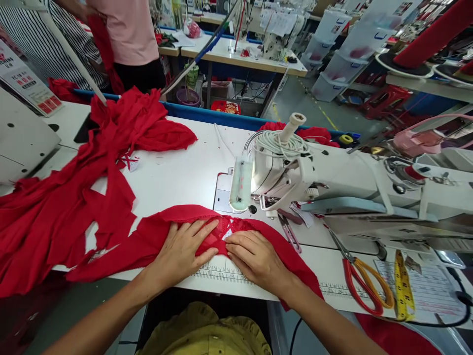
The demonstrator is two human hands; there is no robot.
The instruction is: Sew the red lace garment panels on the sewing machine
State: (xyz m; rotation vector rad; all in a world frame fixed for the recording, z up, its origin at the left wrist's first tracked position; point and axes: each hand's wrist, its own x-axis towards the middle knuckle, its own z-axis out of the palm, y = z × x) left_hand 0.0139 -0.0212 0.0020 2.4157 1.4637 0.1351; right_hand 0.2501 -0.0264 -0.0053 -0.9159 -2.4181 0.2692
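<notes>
A red fabric piece (155, 231) lies flat at the table's near edge, in front of the white sewing machine (332, 182). My left hand (185, 249) rests palm-down on it, fingers stretched toward the right. My right hand (254, 259) presses on the same fabric just beside it, fingers flat and pointing left, their tips by a small white label (228, 233) at the fabric's middle. Both hands lie a short way in front of the machine's needle area (254, 207).
A big heap of red fabric (92, 167) covers the table's left side. Red-and-orange-handled scissors (364, 281) and a yellow tape measure (402, 283) lie at right. Metal tweezers (290, 231) lie by the needle plate. Two people stand at back left.
</notes>
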